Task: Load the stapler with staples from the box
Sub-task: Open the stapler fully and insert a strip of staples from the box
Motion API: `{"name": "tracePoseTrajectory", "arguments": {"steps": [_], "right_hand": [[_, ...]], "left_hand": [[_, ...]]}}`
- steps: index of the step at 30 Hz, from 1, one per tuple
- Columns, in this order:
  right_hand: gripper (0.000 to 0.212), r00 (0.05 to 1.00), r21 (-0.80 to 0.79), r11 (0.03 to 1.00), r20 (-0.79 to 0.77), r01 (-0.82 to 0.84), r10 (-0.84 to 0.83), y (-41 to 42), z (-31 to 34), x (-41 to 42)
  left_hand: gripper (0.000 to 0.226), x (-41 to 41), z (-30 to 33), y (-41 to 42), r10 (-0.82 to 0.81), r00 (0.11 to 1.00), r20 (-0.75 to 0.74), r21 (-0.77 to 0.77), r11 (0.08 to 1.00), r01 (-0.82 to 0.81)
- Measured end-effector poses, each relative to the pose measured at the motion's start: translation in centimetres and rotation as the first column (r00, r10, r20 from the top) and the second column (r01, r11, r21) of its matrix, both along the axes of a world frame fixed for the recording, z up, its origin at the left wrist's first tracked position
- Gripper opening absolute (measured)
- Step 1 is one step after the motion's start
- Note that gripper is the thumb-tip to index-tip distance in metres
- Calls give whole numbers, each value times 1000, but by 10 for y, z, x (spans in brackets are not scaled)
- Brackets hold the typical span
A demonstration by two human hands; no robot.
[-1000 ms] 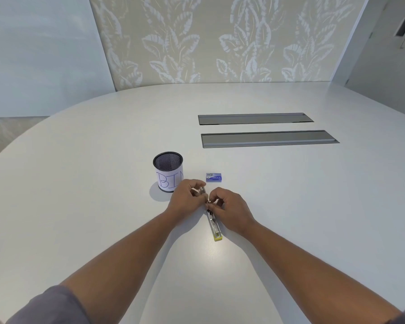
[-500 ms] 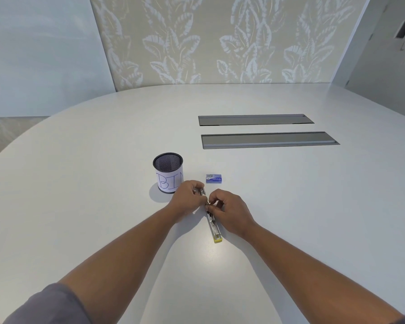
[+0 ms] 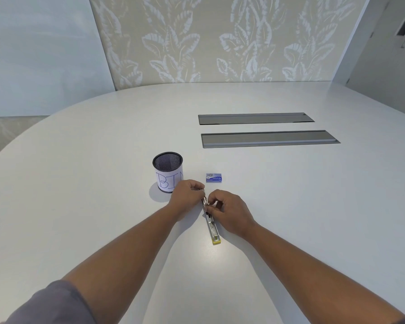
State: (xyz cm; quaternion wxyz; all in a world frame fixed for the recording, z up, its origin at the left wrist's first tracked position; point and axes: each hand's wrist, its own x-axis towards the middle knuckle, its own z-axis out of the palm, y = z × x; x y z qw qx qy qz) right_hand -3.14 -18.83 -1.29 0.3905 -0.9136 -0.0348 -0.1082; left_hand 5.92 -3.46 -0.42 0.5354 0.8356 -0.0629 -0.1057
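A slim metal stapler [image 3: 212, 228] with a yellow end lies opened out flat on the white table [image 3: 80, 183], its yellow end toward me. My left hand [image 3: 185, 197] grips its far half. My right hand [image 3: 229, 212] pinches something small and metallic at the stapler's middle, over the channel; whether it is a staple strip I cannot tell. A small blue staple box [image 3: 214, 177] lies on the table just beyond both hands, untouched.
A black mesh cup [image 3: 167, 171] with a white label reading "BIN" stands just left of my left hand. Two long grey cable hatches [image 3: 269, 138] are set into the table further back. A leaf-patterned wall is behind.
Both hands stay at the stapler's middle; my right fingers have shifted slightly along the channel. The stapler and the box have not moved.
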Motion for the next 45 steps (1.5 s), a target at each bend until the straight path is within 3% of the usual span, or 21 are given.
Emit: {"name": "tracePoseTrajectory", "arguments": {"steps": [12, 16, 33, 42, 45], "right_hand": [[22, 997, 26, 997, 9, -72, 72, 0, 3, -1], [14, 996, 9, 997, 37, -78, 77, 1, 3, -1], [12, 992, 113, 989, -94, 93, -82, 13, 10, 7], [13, 990, -56, 995, -103, 87, -92, 16, 15, 8], [16, 994, -217, 976, -95, 23, -45, 17, 19, 8]], "left_hand": [[21, 1, 1, 0, 4, 1000, -29, -18, 1000, -5], [20, 1, 1, 1, -2, 1000, -22, -22, 1000, 2], [15, 3, 4, 0, 17, 998, -65, 9, 1000, -16], [17, 1, 4, -2, 24, 999, -46, 16, 1000, -23], [17, 0, 4, -2, 24, 999, -47, 15, 1000, -24]]}}
